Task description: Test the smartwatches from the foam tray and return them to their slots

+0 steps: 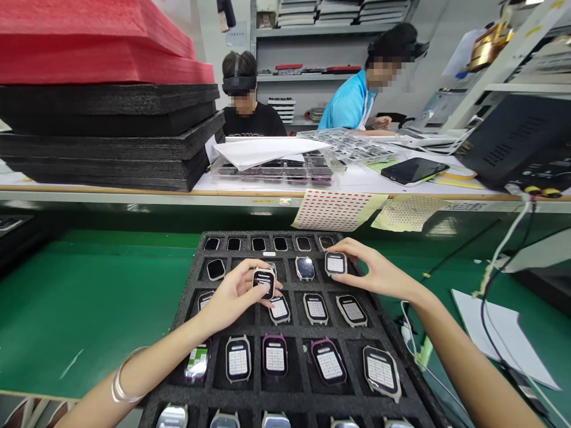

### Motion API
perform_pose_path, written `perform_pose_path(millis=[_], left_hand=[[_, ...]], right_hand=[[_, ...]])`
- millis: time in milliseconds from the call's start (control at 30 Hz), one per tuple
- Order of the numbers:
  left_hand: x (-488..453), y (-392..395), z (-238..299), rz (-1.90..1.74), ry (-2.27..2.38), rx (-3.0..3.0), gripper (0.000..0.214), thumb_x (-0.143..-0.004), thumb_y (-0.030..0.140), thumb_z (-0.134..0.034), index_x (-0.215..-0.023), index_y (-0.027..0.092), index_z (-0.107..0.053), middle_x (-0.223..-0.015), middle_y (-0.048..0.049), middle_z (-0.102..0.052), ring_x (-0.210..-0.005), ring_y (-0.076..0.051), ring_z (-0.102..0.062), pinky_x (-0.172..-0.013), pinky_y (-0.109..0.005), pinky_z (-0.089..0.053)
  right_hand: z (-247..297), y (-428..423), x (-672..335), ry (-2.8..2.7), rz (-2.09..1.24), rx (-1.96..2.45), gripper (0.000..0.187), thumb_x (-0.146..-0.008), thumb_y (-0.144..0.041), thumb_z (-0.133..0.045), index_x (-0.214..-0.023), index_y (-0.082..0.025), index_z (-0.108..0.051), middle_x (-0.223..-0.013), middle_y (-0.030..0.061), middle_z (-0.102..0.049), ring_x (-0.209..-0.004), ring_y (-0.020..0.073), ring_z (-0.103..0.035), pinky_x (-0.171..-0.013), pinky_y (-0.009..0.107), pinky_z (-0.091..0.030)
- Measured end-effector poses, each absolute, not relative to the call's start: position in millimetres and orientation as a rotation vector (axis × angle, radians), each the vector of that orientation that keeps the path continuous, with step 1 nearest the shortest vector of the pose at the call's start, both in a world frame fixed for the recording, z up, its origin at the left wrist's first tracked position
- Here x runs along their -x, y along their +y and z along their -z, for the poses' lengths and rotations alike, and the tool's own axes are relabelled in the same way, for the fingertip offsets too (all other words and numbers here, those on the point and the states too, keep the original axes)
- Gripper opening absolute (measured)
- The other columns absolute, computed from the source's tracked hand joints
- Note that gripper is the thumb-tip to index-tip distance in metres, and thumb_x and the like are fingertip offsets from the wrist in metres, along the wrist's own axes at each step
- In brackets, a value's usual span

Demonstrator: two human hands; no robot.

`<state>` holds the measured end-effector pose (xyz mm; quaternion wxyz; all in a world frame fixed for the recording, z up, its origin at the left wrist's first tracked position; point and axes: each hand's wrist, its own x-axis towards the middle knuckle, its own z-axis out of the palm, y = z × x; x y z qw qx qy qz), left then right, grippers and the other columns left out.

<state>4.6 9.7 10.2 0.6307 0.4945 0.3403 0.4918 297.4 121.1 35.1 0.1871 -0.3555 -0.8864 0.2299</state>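
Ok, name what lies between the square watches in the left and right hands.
In the head view, a silver-framed, dark-screened watch in the black foam tray.

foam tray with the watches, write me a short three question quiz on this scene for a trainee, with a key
1. True or false: over the foam tray, the left hand holds a watch with a blank screen.
2. Fill in: the silver bangle is worn on the ____ forearm.
3. What do the right hand's fingers grip? a) a phone b) a watch c) a sheet of paper

Key:
1. False; its screen shows light text.
2. Left.
3. b
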Motion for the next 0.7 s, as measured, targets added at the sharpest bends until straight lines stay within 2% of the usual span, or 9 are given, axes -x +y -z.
perform_pose_path(millis=[200,300,433,567,700], left_hand=[[-4.3,10.6,-8.5,-1.12,0.812,-1.138,0.026,-0.084,0.026,-0.063,-0.106,0.017,-0.051,-0.089,-0.0077,-0.067,-0.087,-0.021,-0.066,-0.069,-0.032,-0.058],[-4.0,10.7,-8.5,-1.122,0.821,-1.141,0.028,-0.083,0.028,-0.065,-0.106,0.017,-0.052,-0.088,-0.0077,-0.067,-0.086,-0.022,-0.066,-0.068,-0.033,-0.058],[-5.1,9.8,-10.1,-1.129,0.838,-1.131,0.028,-0.083,0.029,-0.064,-0.105,0.017,-0.053,-0.087,-0.0083,-0.068,-0.086,-0.022,-0.067,-0.068,-0.034,-0.058],[-5.9,8.7,-11.3,-1.126,0.852,-1.122,0.03,-0.082,0.03,-0.066,-0.104,0.017,-0.052,-0.087,-0.008,-0.068,-0.086,-0.023,-0.067,-0.068,-0.034,-0.057],[-6.1,8.2,-9.9,-1.119,0.871,-1.133,0.028,-0.083,0.029,-0.064,-0.103,0.016,-0.051,-0.087,-0.0081,-0.068,-0.085,-0.022,-0.067,-0.066,-0.032,-0.057]], right_hand=[[-19.2,130.3,-319.2,-2.59,-0.566,1.025,0.048,-0.084,-0.048,-0.06,-0.122,-0.019,-0.059,-0.118,0.0129,-0.054,-0.109,0.0299,-0.051,-0.096,0.046,-0.041],[-23.5,127.4,-309.6,-2.593,-0.458,0.956,0.039,-0.089,-0.045,-0.056,-0.119,-0.021,-0.062,-0.121,0.012,-0.055,-0.111,0.0293,-0.049,-0.097,0.045,-0.039],[-25.4,124.2,-280.3,-2.665,-0.328,0.88,0.03,-0.096,-0.037,-0.046,-0.106,-0.019,-0.067,-0.103,0.0102,-0.063,-0.097,0.0262,-0.055,-0.087,0.041,-0.045],[-16.6,119.4,-252.3,-2.656,-0.154,0.993,0.025,-0.092,-0.035,-0.053,-0.094,-0.014,-0.067,-0.087,0.0123,-0.06,-0.088,0.0293,-0.054,-0.078,0.042,-0.046],[-10.5,112.4,-239.3,-2.587,-0.095,1.108,0.02,-0.087,-0.032,-0.061,-0.087,-0.012,-0.064,-0.084,0.0141,-0.056,-0.088,0.0334,-0.052,-0.078,0.047,-0.045]])
